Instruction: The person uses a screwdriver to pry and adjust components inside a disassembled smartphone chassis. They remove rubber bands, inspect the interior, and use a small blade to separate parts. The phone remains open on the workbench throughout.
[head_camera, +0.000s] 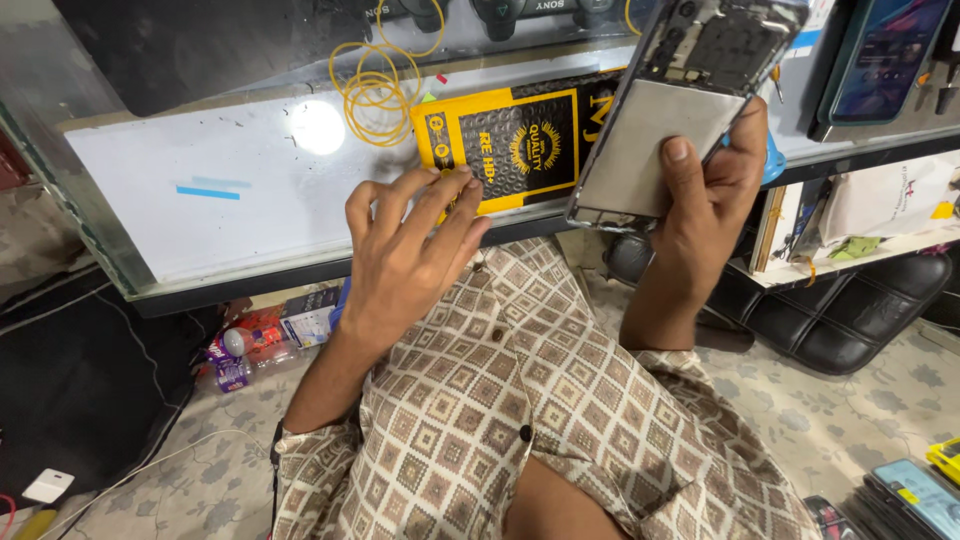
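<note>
My right hand (712, 190) holds an opened phone (680, 100) up over the glass counter, back cover off, with the grey battery and dark circuit parts showing. My thumb rests on the battery's lower right. My left hand (405, 255) has its fingers spread and its fingertips touch the lower edge of a yellow and black bubble-wrap packet (520, 140) that lies on the counter (220, 200). The packet sits just left of the phone and is partly hidden behind it.
Several yellow rubber bands (378, 90) lie on the counter behind the packet. A phone with a lit screen (885, 55) stands at the far right. Bottles and boxes (265, 345) lie on the floor under the counter; black cushions (840, 310) are at right.
</note>
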